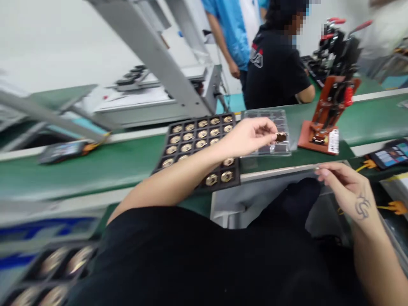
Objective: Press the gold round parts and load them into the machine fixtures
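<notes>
My left hand (253, 134) stretches forward over a transparent plastic tray (287, 148) with compartments. Between its thumb and fingers is a small dark, gold-tinted metal part (281, 137). Left of that, partly under my left forearm, lies a black tray (236, 183) holding rows of round gold-coloured metal parts (227, 177). My right hand (347, 191) hangs in front of the bench edge, thumb and fingers pinched together. Something tiny and pale shows at its fingertips, too small to name. Beyond it stands a red-orange clamping fixture (328, 106) with a small gold piece in its base.
A green bench surface (134, 170) runs across the view. Handheld devices lie at its left (63, 151) and right (393, 155). Another black tray (60, 272) of gold parts is at lower left. Grey frame beams slant overhead. Two people (274, 63) are across the bench.
</notes>
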Available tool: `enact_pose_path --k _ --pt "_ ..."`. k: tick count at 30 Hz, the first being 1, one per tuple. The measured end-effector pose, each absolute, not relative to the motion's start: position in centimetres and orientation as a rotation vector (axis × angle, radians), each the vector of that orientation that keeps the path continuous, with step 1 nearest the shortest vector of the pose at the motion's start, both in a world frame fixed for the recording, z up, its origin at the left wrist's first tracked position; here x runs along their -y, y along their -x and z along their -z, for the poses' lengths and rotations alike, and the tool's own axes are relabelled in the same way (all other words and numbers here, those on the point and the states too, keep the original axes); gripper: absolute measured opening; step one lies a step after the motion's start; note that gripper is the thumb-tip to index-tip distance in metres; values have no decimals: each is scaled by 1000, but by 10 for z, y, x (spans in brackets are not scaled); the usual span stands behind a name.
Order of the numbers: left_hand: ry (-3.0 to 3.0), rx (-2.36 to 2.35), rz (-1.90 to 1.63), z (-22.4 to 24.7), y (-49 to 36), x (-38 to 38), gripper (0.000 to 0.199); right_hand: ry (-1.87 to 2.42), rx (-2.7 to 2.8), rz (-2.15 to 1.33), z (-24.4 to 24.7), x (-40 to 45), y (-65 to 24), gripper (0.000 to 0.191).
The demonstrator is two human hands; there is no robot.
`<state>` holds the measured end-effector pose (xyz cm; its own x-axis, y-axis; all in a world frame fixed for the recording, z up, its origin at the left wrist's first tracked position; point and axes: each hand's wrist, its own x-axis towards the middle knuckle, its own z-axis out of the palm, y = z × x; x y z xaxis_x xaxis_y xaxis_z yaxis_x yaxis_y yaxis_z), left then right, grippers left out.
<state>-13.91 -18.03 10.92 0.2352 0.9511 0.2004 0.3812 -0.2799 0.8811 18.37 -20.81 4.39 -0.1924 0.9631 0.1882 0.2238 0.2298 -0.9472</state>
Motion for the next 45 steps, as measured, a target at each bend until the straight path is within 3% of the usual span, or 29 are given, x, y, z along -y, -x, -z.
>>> enact_pose_path --k 4,10,17,21,26,29,34,41,45 --pt "-2078 -1901 -636 -113 230 217 22 1220 1635 -1022 -15 209 -194 37" --pt "-1705 -2373 32 -100 322 316 30 1228 1687 -1071 9 205 -195 39" --pt "-1359 -2512 289 -56 339 374 26 1162 1727 -1160 20 201 -183 40" --pt "-1332 -2468 421 -38 335 372 25 1200 1715 -1157 27 207 -191 42" --pt "-1440 -2404 544 -48 332 344 19 1286 1638 -1195 38 218 -211 47" --pt "-1697 -2348 393 -62 311 305 31 1319 1602 -1184 42 228 -219 47" --pt "-2207 -1965 -244 -75 228 220 46 1357 1541 -1241 44 250 -228 49" --pt "-2556 -1405 -461 -83 118 132 40 1460 1309 -1219 61 292 -255 53" --pt "-2705 -1262 -1003 -125 62 114 34 1463 1202 -1199 68 311 -267 54"
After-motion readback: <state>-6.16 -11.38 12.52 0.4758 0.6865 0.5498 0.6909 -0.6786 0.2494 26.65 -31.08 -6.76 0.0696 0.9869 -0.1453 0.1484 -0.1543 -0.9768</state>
